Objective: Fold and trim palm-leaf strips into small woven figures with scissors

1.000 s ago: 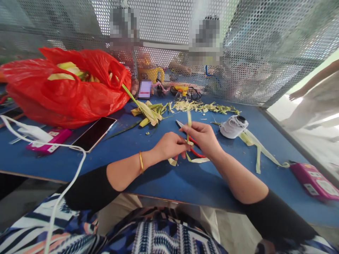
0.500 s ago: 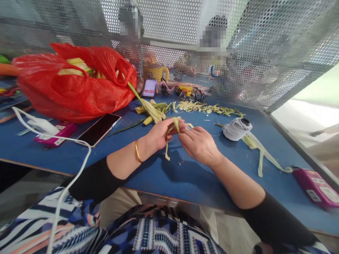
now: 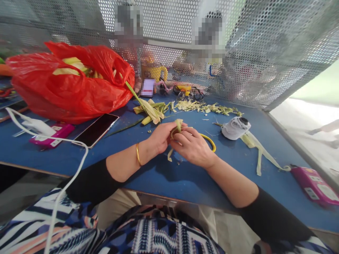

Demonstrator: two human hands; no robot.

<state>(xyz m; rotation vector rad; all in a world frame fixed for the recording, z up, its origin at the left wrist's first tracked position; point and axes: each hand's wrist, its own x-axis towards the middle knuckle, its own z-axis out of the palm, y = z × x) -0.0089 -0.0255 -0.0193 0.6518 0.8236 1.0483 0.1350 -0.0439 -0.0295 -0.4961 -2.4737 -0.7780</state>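
Note:
My left hand (image 3: 159, 137), with a gold bangle at the wrist, is closed around a pale green plant-leaf strip (image 3: 179, 124) that is folded into a small loop. A loose end of the strip hangs below the fingers. My right hand (image 3: 192, 145) is pressed against my left, its bent fingers pinching the same strip; the fingertips are partly hidden. Behind the right hand a curved yellow handle (image 3: 211, 141) shows, the rest of that tool covered by the hand. Beyond the hands lie dry leaves and a stalk (image 3: 150, 112). To the right stands a spool of white thread (image 3: 235, 128).
A red plastic bag (image 3: 71, 95) of leaves fills the back left, near a phone (image 3: 96, 129), a magenta box (image 3: 54, 135) and a white cable (image 3: 84, 155). Leaf scraps (image 3: 190, 106) lie before the perforated metal screen (image 3: 169, 24). Another magenta box (image 3: 316, 183) sits right.
My right hand has shifted left and closer over the left fingers. The leaf strip is now more tightly looped, and the yellow handle has come into view beside the right hand.

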